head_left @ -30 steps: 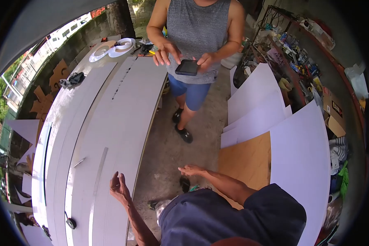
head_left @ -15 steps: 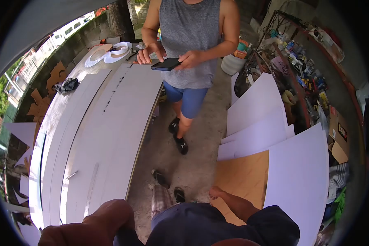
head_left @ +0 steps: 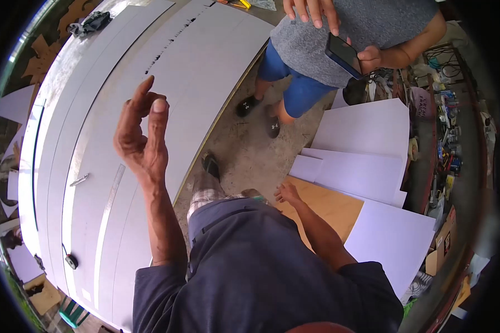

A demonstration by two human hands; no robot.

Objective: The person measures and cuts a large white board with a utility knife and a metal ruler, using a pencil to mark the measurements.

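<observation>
Held up over the large white sheet (head_left: pixel 205 53) on the table is my left hand (head_left: pixel 144 130). Its thumb and fingers are curved and apart, with nothing between them. My right hand (head_left: pixel 287 192) hangs low at my side, its fingers loosely bent and apart, in front of a brown board (head_left: pixel 333 208); it holds nothing that I can see. A long straight strip like a ruler (head_left: pixel 112 202) lies on the sheet, with a slim pen-like tool (head_left: pixel 79 180) to its left. Nearer me on the table sits a small dark tape measure (head_left: pixel 71 261).
Across from me stands a person in a grey shirt (head_left: pixel 311 47), holding a phone (head_left: pixel 344 54). White panels (head_left: pixel 366 127) lean on the right, before a cluttered shelf (head_left: pixel 447 139). Dark cloth (head_left: pixel 91 23) lies on the table's far left.
My left hand has risen from low at the front and opened over the sheet. My view has tilted down. The other person's free hand has lifted off the phone.
</observation>
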